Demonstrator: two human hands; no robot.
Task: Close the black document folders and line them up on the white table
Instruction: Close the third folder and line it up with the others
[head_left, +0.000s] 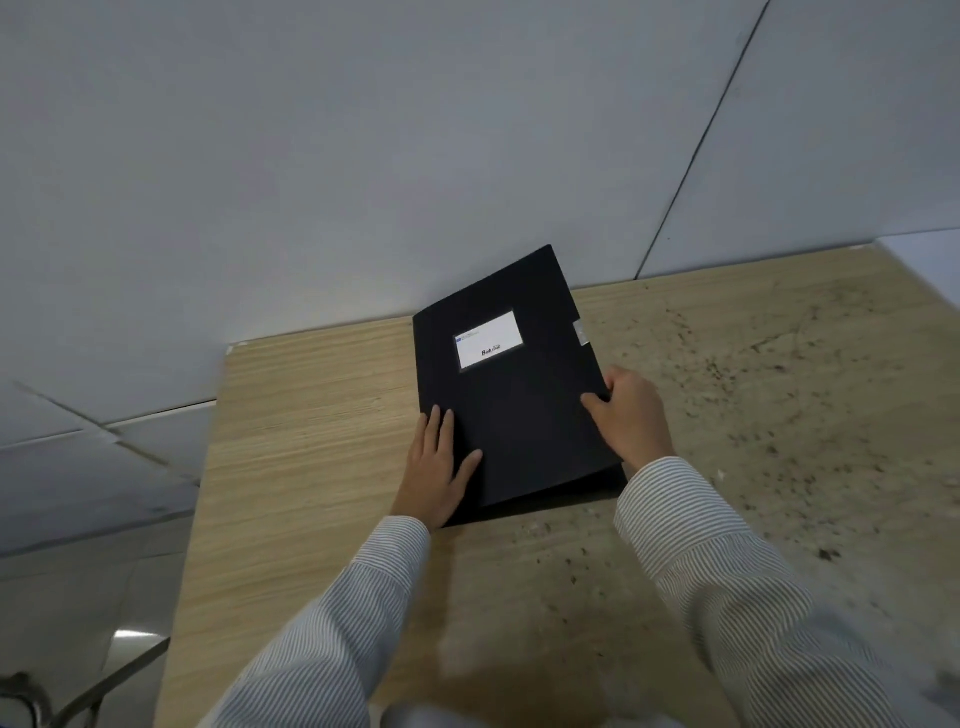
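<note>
One black document folder (511, 395) lies on the wood-grain desk (311, 415), its far corner against the pale wall (363, 156). The front cover, bearing a white label (488, 340), is not fully down: a gap shows between cover and back panel along the near right edge.

The left hand (439, 467) rests flat and open on the cover's near left corner, fingers spread, pinning the spine side. The right hand (631, 415) is curled over the cover's right edge, thumb on top and fingers wrapped under, gripping that edge.

Judgement: the closing step is in hand and nearly done. To finish it well, the right hand should lower the cover squarely while the left hand keeps the spine from sliding, then withdraw the fingers from underneath before pressing flat. A small tab (581, 332) shows at the far right edge; whether it is a fastener cannot be told.

No other folder is in view, and the surface here is wood-toned and speckled at right, not white. Lining up remains undone.
</note>
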